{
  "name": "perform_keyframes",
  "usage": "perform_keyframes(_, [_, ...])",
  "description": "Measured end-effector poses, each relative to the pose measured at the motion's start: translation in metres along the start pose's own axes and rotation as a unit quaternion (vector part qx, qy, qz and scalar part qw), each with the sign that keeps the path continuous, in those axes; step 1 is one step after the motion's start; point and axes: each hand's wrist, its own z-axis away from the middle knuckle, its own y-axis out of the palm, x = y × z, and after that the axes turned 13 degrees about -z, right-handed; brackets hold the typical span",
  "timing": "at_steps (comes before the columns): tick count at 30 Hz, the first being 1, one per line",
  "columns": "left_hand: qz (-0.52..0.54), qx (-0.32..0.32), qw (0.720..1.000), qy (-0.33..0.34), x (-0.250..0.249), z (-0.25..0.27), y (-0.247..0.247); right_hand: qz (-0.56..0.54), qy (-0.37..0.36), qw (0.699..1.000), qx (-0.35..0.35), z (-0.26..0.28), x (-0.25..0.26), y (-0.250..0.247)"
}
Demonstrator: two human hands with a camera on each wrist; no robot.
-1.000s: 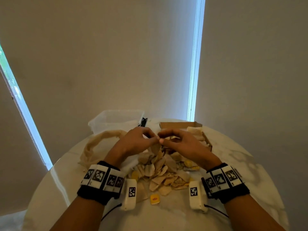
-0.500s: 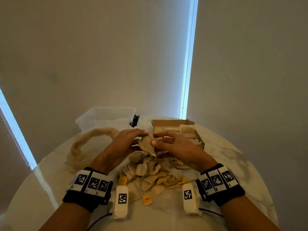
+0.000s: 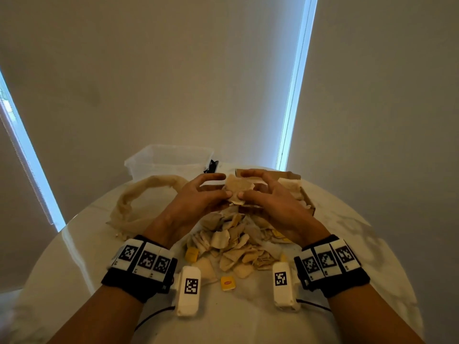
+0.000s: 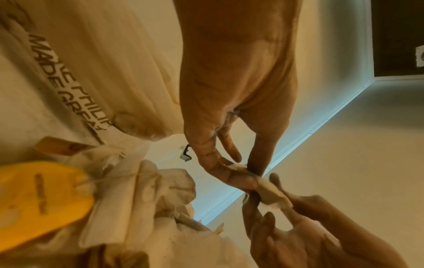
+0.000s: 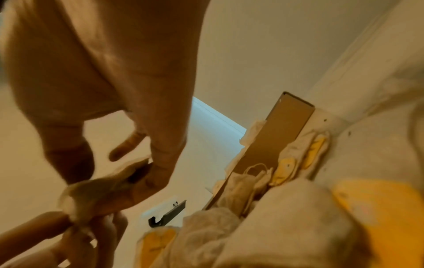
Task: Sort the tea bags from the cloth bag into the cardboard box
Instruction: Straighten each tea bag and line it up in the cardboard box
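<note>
Both hands pinch one tea bag (image 3: pixel 238 189) in the air, above the far middle of the bench (image 3: pixel 352 256). The left hand (image 3: pixel 196 197) has thumb and forefinger clamped on its left edge, and the right hand (image 3: pixel 269 197) has thumb and fingers clamped on its right edge, so each grip is closed on the same bag. The bag is stretched roughly side to side between the two, its flat face turned toward the person.

The box (image 3: pixel 304 197) lies just beyond and to the right of the held bag, toward the bench's far right edge. The right hand is plainly the nearer one, already partly over it. I judge the coming move to be a short carry away and to the right, with the left hand letting go first.

The bag is thin, soft, crinkled paper, pale tan, limp enough to fold under its own weight. The box is stiff brown cardboard, low-walled, with pale bags already stacked inside. A loose pile (image 3: pixel 236 242) of the same bags, with strings and yellow tags (image 3: pixel 227 283), lies at the bench's middle between the wrists. The cloth bag (image 3: pixel 139 202) lies slumped at the left edge, coarse beige weave with a looped handle. A clear tub (image 3: pixel 169 162) stands at the far edge.
</note>
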Motion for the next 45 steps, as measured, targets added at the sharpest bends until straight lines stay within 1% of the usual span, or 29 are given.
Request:
perform_keyframes(2, [0.021,-0.015,1.0,-0.004,-0.001,0.001,0.0,0.058,-0.032,0.997,0.027,0.004,0.002,0.0])
perform_keyframes(5, [0.031,-0.01,0.999,-0.004,-0.001,0.001,0.0,0.099,-0.035,0.994,0.033,0.01,0.002,0.003])
perform_keyframes(8, [0.027,-0.003,1.0,0.0,-0.001,0.0,0.002,0.139,-0.073,0.988,-0.002,0.009,0.0,0.005])
perform_keyframes(10, [0.039,-0.006,0.999,0.0,-0.003,0.001,0.003,0.173,-0.098,0.979,-0.05,0.007,0.0,0.003])
perform_keyframes(12, [0.031,-0.013,0.999,-0.002,-0.005,0.002,0.004,0.17,-0.112,0.976,-0.08,0.007,0.002,-0.001])
perform_keyframes(13, [0.008,-0.011,1.0,0.0,-0.006,0.002,0.003,0.156,-0.108,0.979,-0.078,0.007,0.002,-0.002])
perform_keyframes(14, [-0.024,-0.004,1.0,0.004,-0.006,0.002,0.004,0.133,-0.088,0.984,-0.077,0.007,0.001,-0.003])
perform_keyframes(17, [-0.094,0.028,0.995,0.003,-0.002,0.004,0.007,0.026,0.017,0.995,-0.096,0.004,-0.005,-0.001])
perform_keyframes(19, [-0.094,0.031,0.995,-0.01,0.001,0.005,0.009,-0.026,0.065,0.992,-0.104,0.001,-0.01,-0.001])
perform_keyframes(22, [-0.078,0.01,0.997,-0.02,0.003,0.004,0.007,-0.122,0.114,0.981,-0.1,0.0,-0.01,0.0])
perform_keyframes(25, [-0.05,-0.001,0.998,-0.028,0.005,0.001,0.004,-0.157,0.112,0.974,-0.116,0.0,-0.006,0.002])
perform_keyframes(27, [-0.027,0.011,0.999,-0.032,0.005,0.0,0.003,-0.164,0.103,0.974,-0.118,0.0,-0.004,0.0])
perform_keyframes(29, [-0.011,0.034,0.998,-0.044,0.003,0.001,0.002,-0.165,0.109,0.976,-0.087,0.002,-0.002,-0.001])
perform_keyframes(32, [-0.008,0.06,0.996,-0.069,0.0,0.003,0.001,-0.149,0.139,0.978,-0.052,0.005,0.002,-0.005])
perform_keyframes(36, [-0.007,0.031,0.997,-0.076,0.004,0.0,-0.003,-0.155,0.17,0.972,-0.053,0.006,0.004,-0.007])
perform_keyframes(41, [0.006,0.041,0.996,-0.076,0.004,-0.002,-0.002,-0.186,0.173,0.965,-0.067,0.004,0.002,-0.011])
perform_keyframes(45, [0.036,0.024,0.998,-0.053,0.003,-0.002,0.0,-0.221,0.172,0.959,-0.051,0.004,0.0,-0.011])
